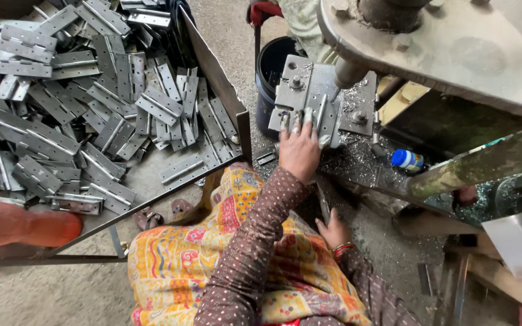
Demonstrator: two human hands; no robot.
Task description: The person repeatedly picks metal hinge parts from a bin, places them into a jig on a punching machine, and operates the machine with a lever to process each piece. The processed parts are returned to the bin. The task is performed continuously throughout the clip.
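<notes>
Nearest the camera, the right hand (333,229) rests low beside the lap, fingers loosely curled and holding nothing visible — a red bangle sits at its wrist. Farther out, the left hand (299,148) reaches forward with fingers spread flat, pressing a metal hinge (319,115) onto the jig plate (294,90) under the drill spindle (348,72). Swarf lies around the plate. To the left, a tray (212,60) holds a large heap of hinges (92,102) — judging by this, much stock remains.
</notes>
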